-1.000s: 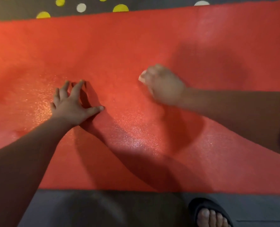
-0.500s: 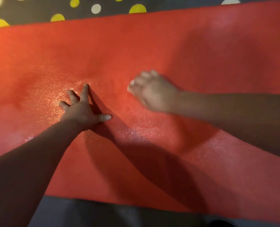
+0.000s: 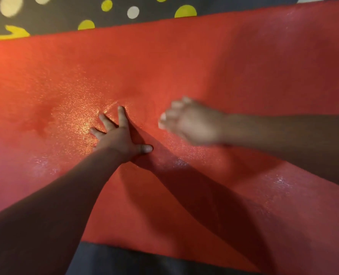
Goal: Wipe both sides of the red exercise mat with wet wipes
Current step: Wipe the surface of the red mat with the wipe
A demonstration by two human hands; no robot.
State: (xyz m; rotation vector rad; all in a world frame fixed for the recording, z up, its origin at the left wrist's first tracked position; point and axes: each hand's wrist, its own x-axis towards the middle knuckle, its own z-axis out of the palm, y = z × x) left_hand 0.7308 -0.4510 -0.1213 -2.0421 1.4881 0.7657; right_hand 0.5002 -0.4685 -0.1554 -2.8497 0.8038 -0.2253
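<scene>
Mat: the red exercise mat (image 3: 204,62) lies flat on the floor, spanning the view from 9 to 3 o'clock. A dark dotted floor covering (image 3: 65,14) shows at 12 o'clock.
Left hand: the left hand (image 3: 121,138) presses the mat near centre, fingers spread, holding nothing.
Right hand: the right hand (image 3: 192,124), blurred, at 3 o'clock of the left, curls over a pale wet wipe (image 3: 161,122).
Done: a wet sheen (image 3: 79,120) around the left hand suggests this face is partly wiped.
Left: probably the dull stretches, then the hidden underside.
</scene>
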